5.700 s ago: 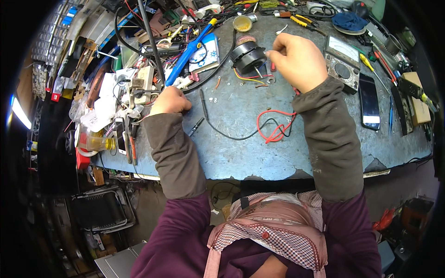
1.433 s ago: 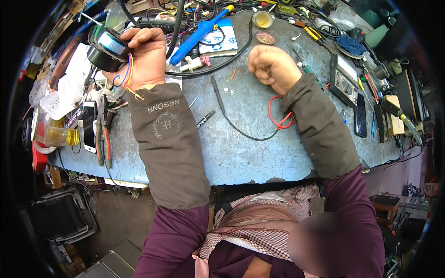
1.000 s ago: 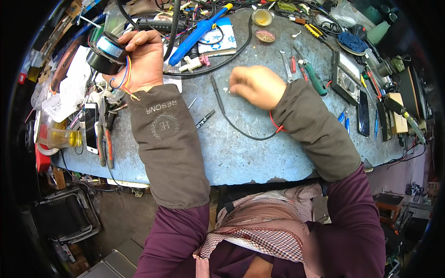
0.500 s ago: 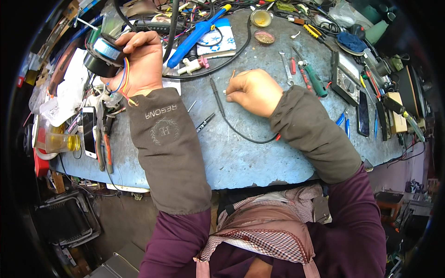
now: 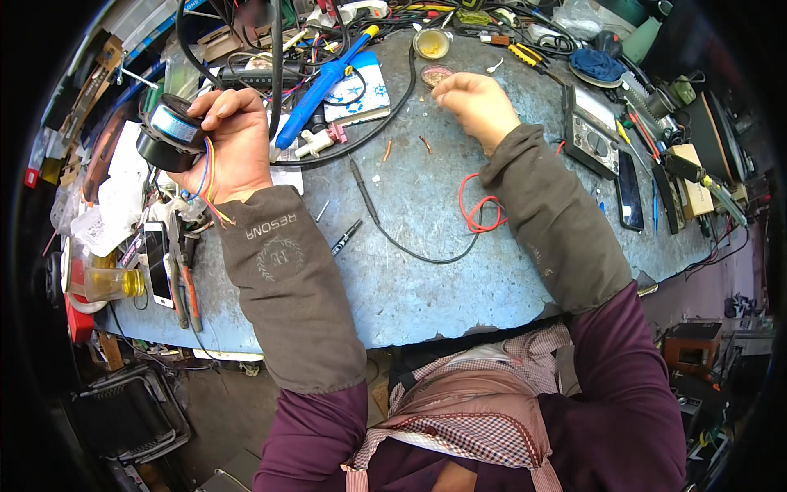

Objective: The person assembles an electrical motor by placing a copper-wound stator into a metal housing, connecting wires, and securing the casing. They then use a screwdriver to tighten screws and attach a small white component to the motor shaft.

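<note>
In my left hand (image 5: 234, 139) is a black cylindrical motor (image 5: 168, 157) with a blue label. Thin yellow, red and blue wires (image 5: 210, 176) hang from it past my palm to the sleeve. My right hand (image 5: 479, 105) reaches toward the far side, fingers pinched together at the edge of a small round dish (image 5: 435, 75); whatever they hold is too small or hidden to name. Two short copper-coloured pieces (image 5: 425, 144) lie on the blue worktop (image 5: 410, 303) between my hands. Nearer me rests a black test probe (image 5: 361, 184) on a cable.
A red lead (image 5: 466, 205) loops beside my right sleeve. A blue soldering tool (image 5: 316, 102) lies far left of centre. Pliers (image 5: 188, 283) and a white phone (image 5: 156, 258) sit at left; a multimeter (image 5: 590, 135) and dark phone (image 5: 630, 193) at right. A marker (image 5: 346, 238) lies near my left sleeve.
My right hand has moved away from me to the small dish, uncovering the copper-coloured pieces and the red lead. My left hand still holds the motor; the whole view has shifted slightly.
</note>
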`<state>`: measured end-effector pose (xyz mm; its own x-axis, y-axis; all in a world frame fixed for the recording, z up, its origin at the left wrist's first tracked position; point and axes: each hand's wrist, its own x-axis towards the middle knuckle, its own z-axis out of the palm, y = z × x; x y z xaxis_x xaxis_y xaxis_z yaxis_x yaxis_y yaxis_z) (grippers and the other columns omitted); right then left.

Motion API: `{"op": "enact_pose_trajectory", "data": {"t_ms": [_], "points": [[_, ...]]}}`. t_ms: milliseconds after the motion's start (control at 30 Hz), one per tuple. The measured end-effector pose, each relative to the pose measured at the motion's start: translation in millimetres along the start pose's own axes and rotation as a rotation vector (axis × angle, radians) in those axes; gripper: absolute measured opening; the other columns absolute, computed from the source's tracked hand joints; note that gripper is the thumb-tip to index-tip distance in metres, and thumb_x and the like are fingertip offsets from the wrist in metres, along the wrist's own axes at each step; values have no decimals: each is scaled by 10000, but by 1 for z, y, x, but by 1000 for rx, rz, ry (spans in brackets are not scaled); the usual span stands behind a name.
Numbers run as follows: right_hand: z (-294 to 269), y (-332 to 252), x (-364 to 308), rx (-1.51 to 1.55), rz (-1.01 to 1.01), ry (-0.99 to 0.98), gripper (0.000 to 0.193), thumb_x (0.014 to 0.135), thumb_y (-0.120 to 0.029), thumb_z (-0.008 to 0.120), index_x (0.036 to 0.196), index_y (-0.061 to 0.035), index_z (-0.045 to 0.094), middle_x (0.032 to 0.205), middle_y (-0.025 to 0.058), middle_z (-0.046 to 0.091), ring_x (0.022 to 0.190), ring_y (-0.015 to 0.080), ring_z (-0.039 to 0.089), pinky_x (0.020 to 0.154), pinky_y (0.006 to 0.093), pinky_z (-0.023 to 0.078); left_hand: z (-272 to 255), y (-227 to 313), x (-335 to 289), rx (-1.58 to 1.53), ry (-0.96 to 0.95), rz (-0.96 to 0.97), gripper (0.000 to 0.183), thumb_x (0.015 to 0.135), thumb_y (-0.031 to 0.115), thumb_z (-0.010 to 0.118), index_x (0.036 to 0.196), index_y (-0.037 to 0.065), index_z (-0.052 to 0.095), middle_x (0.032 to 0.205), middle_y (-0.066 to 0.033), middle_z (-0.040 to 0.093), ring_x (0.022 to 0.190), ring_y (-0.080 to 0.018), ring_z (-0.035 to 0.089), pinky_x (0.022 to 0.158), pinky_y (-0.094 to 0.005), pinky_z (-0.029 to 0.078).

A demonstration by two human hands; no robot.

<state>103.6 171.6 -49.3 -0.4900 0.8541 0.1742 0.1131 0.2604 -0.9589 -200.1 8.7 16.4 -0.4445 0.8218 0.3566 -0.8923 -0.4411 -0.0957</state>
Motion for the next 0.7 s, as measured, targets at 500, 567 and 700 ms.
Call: {"op": "enact_pose_trajectory", "data": {"t_ms": [500, 567, 700], "points": [[-21, -1, 6, 795, 369, 99, 109, 1024, -192, 586, 953, -115, 616, 758, -8, 553, 616, 94, 404, 479, 250, 276, -15, -33, 9, 529, 213, 32, 540, 882, 589, 556, 1076, 116, 729, 839, -78, 639, 692, -259, 546, 624, -403, 429], [-51, -18, 8, 928, 364, 17, 162, 1009, -235, 589, 970, -89, 647, 891, 69, 675, 640, 120, 482, 488, 260, 339, -23, -14, 6, 570, 153, 60, 438, 955, 527, 582, 1177, 170, 705, 1025, -41, 721, 829, -252, 661, 588, -434, 517], [-106, -65, -11, 593, 151, 12, 246, 1086, -235, 589, 1130, -18, 695, 788, -27, 542, 597, 62, 409, 476, 214, 304, -4, -15, -1, 669, 21, -6, 578, 865, 582, 646, 1200, 125, 755, 956, -95, 662, 761, -253, 503, 663, -400, 417]]}}
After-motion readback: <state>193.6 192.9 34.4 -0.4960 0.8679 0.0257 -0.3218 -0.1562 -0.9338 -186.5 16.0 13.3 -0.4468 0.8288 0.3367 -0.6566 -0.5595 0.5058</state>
